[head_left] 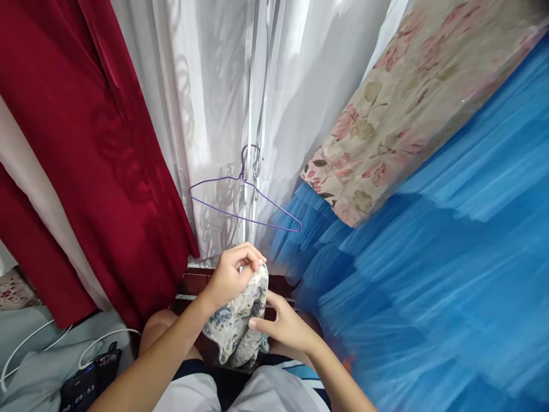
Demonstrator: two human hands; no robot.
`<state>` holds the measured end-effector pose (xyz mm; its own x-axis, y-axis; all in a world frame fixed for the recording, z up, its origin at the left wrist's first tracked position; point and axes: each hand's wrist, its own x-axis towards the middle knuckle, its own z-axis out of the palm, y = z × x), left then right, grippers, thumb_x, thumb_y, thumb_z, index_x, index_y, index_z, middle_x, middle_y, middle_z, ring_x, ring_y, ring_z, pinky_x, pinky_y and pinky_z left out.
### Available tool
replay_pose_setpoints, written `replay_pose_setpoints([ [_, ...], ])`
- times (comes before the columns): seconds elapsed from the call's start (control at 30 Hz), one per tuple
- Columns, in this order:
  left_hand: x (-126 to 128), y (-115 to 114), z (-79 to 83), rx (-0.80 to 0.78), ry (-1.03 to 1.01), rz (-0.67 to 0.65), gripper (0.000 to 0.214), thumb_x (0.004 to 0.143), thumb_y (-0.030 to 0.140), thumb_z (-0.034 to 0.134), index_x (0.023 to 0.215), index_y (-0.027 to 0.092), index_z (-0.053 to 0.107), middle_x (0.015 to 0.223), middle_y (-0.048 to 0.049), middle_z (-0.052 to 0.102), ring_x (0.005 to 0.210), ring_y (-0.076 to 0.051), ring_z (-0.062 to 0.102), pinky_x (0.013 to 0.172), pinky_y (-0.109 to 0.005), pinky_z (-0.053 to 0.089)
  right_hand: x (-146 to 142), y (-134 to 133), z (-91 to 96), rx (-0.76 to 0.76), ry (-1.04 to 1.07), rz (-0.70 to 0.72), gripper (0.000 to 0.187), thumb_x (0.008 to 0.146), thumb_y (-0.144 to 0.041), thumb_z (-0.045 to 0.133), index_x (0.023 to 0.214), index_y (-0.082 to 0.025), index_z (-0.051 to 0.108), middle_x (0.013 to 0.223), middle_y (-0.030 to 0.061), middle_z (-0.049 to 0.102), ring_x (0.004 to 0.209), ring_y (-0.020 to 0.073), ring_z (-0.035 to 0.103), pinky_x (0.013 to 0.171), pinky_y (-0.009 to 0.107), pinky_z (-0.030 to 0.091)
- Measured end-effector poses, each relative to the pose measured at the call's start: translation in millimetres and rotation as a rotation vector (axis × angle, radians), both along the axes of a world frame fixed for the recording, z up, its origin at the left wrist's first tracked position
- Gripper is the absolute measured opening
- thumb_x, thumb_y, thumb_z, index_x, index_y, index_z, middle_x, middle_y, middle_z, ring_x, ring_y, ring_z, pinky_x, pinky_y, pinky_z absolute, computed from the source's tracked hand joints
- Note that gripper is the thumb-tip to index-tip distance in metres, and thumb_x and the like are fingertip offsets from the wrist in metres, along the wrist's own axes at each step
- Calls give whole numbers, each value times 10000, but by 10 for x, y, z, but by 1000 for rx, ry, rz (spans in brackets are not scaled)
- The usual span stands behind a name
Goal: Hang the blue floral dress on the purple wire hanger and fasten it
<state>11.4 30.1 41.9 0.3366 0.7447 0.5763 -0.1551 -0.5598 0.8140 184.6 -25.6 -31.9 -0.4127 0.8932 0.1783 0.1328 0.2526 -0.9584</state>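
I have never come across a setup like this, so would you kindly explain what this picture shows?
There is no machine here: these are a person's own bare hands, seen by a camera worn on the head, looking forward and down. The left hand pinches the top of a patterned cloth; the right hand is at its side, thumb in front, some fingers hidden. Beyond, a purple hanger hangs before white fabric. At lower left, a device showing a timer lies on grey cloth.
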Motion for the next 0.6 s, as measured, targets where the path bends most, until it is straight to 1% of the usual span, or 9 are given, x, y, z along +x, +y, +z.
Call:
replay_pose_setpoints([
  [0.07, 20, -67, -13, -47, -13, 8, 143, 882, 165, 601, 743, 169, 569, 892, -63, 629, 923, -187, 643, 819, -291, 497, -123, -35, 147, -137, 149, 95, 256, 864, -393, 685, 992, -171, 678, 953, 55, 701, 903, 231, 637, 835, 348, 494],
  [0.13, 2, -123, -84, -167, -42, -19, 52, 905, 227, 607, 931, 193, 578, 926, -51, 640, 884, -172, 639, 794, -279, 491, -176, -46, 225, -236, 263, 126, 264, 903, -415, 639, 915, -153, 673, 815, 36, 686, 731, 186, 621, 708, 307, 490],
  [0.2, -39, -193, -216, -329, -30, -119, 230, 939, 314, 577, 1145, 235, 515, 934, -30, 644, 799, -148, 625, 724, -255, 477, -150, -46, 276, -239, 328, 81, 254, 893, -403, 660, 929, -152, 672, 797, 23, 675, 675, 158, 594, 662, 279, 467],
  [0.27, -88, -284, -396, -448, 30, -234, 295, 958, 388, 539, 1211, 243, 493, 949, -25, 643, 800, -148, 616, 719, -251, 465, -45, -40, 332, -211, 357, 1, 248, 882, -393, 679, 971, -162, 678, 823, 19, 678, 685, 155, 592, 654, 268, 462],
  [0.37, -150, -425, -686, -486, 157, -306, 298, 920, 422, 592, 1101, 187, 595, 1017, -45, 650, 975, -205, 604, 854, -291, 457, 257, 12, 461, -175, 332, -135, 240, 856, -398, 702, 932, -170, 693, 785, 15, 682, 651, 155, 593, 602, 253, 454],
  [0.4, -164, -460, -768, -469, 204, -299, 287, 902, 418, 615, 1051, 172, 622, 1010, -45, 653, 999, -218, 593, 877, -298, 449, 389, 56, 521, -151, 305, -184, 235, 835, -396, 721, 891, -168, 698, 753, 13, 680, 617, 151, 585, 567, 245, 440],
  [0.47, -178, -499, -890, -418, 308, -230, 259, 880, 412, 637, 947, 162, 651, 912, -28, 648, 931, -209, 583, 836, -284, 444, 669, 202, 676, -72, 253, -287, 221, 782, -381, 763, 827, -171, 709, 695, 9, 672, 559, 147, 562, 510, 239, 406],
  [0.53, -173, -493, -942, -372, 359, -124, 256, 874, 421, 634, 868, 165, 650, 816, -10, 617, 816, -179, 553, 751, -264, 431, 920, 432, 880, 37, 250, -418, 204, 730, -363, 790, 804, -188, 717, 665, 1, 666, 531, 148, 543, 492, 246, 397],
  [0.6, -156, -448, -919, -356, 331, -53, 274, 875, 445, 622, 862, 173, 650, 790, -10, 602, 762, -169, 531, 699, -262, 423, 1085, 730, 1121, 166, 244, -503, 197, 688, -346, 797, 794, -199, 720, 677, -2, 666, 551, 157, 544, 508, 258, 413],
])
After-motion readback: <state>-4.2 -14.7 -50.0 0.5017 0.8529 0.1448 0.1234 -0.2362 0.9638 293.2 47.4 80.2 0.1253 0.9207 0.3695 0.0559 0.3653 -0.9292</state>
